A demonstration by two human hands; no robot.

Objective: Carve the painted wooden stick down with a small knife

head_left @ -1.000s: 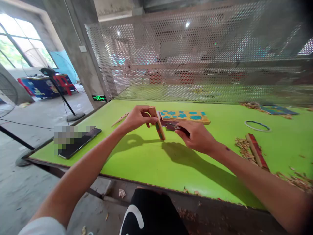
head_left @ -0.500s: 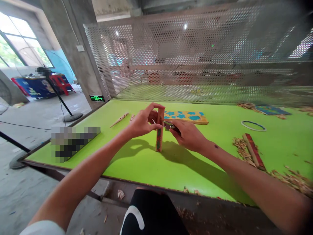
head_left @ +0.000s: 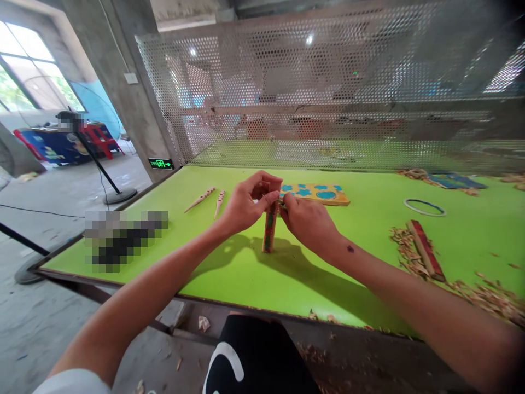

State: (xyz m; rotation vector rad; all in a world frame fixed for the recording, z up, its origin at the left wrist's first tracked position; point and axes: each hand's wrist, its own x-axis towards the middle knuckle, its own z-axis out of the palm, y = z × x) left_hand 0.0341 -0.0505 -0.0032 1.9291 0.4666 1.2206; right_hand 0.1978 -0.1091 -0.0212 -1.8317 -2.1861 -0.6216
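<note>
A narrow wooden block (head_left: 269,232) with red and green patches on its face stands upright on the green tabletop (head_left: 229,279), tilted slightly. My left hand (head_left: 248,205) is closed around its upper end, fingers over the top and thumb in front. From the right, my right hand (head_left: 309,221) grips a small knife (head_left: 281,203) against the block's upper part; most of the knife is hidden by my fingers. Behind my right hand lies a yellow board (head_left: 326,195) with blue flower shapes. Two pale pointed sticks with dark spots (head_left: 220,204) rest left of my left hand.
At the right lie a red-faced wooden strip (head_left: 426,250), wood shavings (head_left: 404,253), a pale ring (head_left: 424,208) and a blue patterned board (head_left: 457,181). A perforated metal screen (head_left: 328,98) rises along the back. Something pixelated (head_left: 125,241) sits at the table's left side.
My left thumb has moved up and right, close to the knife and my right fingers. My right hand has shifted slightly left, and less of the blade shows. The block's top leans slightly more to the right.
</note>
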